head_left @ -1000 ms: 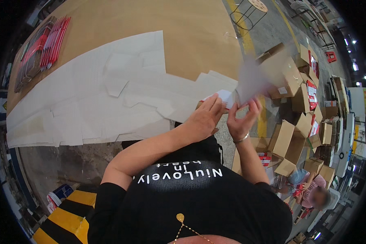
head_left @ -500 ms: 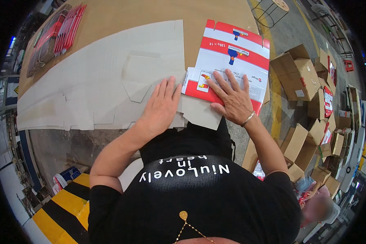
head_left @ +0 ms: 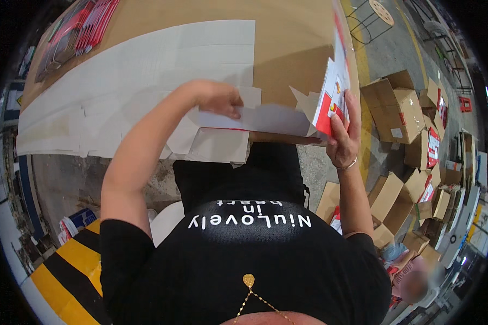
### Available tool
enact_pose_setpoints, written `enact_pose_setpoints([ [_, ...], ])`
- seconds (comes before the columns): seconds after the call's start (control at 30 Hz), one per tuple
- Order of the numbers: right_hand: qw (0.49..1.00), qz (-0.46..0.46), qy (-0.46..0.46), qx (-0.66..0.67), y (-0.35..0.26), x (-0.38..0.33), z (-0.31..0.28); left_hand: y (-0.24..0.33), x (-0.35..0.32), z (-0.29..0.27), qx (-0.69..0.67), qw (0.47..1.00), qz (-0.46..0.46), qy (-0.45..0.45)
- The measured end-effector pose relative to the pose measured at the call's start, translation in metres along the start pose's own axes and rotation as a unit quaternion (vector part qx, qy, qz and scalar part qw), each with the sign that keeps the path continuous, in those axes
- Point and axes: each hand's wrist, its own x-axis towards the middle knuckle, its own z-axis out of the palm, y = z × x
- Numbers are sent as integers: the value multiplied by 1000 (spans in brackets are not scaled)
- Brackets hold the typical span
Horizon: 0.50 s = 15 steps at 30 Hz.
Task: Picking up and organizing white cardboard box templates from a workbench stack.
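A red and white printed cardboard carton (head_left: pixel 326 103) is partly unfolded near the table's front edge. Its right side panel stands up steeply, and its pale inner face (head_left: pixel 279 119) shows to the left. My right hand (head_left: pixel 346 132) grips the raised panel low down, thumb on the printed face, fingers stretched up along it. At the carton's left end is my left hand (head_left: pixel 219 98), its fingers bent down by a flap. Motion blur hides whether they hold it. Beneath and left of the carton lie flat white-grey cardboard sheets (head_left: pixel 146 70).
A stack of folded red cartons (head_left: pixel 95 27) rests on the brown table top (head_left: pixel 287 32) at the far left. Open brown boxes (head_left: pixel 393 105) crowd the floor at right, near a wire-legged stool (head_left: pixel 381 12). Another person (head_left: pixel 412 279) is at lower right.
The carton lay flat under my right hand; now its right panel is raised in that hand and its inside shows. My left hand has lifted off the sheets and curled toward the carton's left end.
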Motion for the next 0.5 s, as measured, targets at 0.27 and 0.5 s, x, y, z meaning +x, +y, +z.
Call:
enact_pose_setpoints([
  [0.27, 905, 12, -359, -226, -14, 3, 28, -28, -15, 2, 22, 984, -70, 161],
  [0.5, 901, -60, -312, -295, -12, -14, 35, 24, -55, 86, 295, 905, -53, 303],
])
